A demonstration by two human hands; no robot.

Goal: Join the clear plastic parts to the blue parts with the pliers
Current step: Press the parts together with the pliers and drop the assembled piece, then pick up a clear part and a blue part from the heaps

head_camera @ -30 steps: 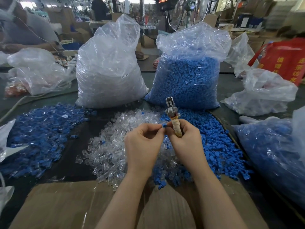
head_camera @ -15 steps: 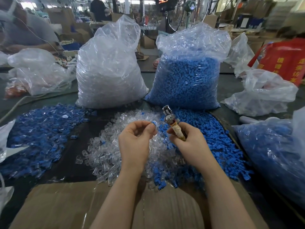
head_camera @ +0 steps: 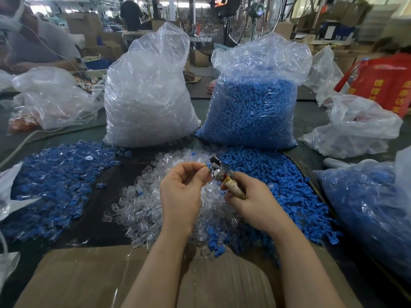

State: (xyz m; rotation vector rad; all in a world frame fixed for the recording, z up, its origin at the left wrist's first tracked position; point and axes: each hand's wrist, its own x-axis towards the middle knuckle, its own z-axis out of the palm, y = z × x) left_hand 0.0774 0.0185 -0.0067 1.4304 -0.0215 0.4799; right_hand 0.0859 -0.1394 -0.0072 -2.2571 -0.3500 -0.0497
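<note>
Hiding a blue part (head_camera: 208,166), left hand (head_camera: 181,196) meets pliers (head_camera: 219,171).

**A factory assembly floor**

Beyond the hands (head_camera: 213,196), two big plastic sacks stand on the desk (head_camera: 106,196), one of clear plastic parts (head_camera: 146,103), one of blue parts (head_camera: 249,112). Loose heaps of both lie around the hands. Farther back are stacked cardboard boxes (head_camera: 200,57), an industrial fan (head_camera: 258,10) and another seated worker (head_camera: 33,41).
</note>
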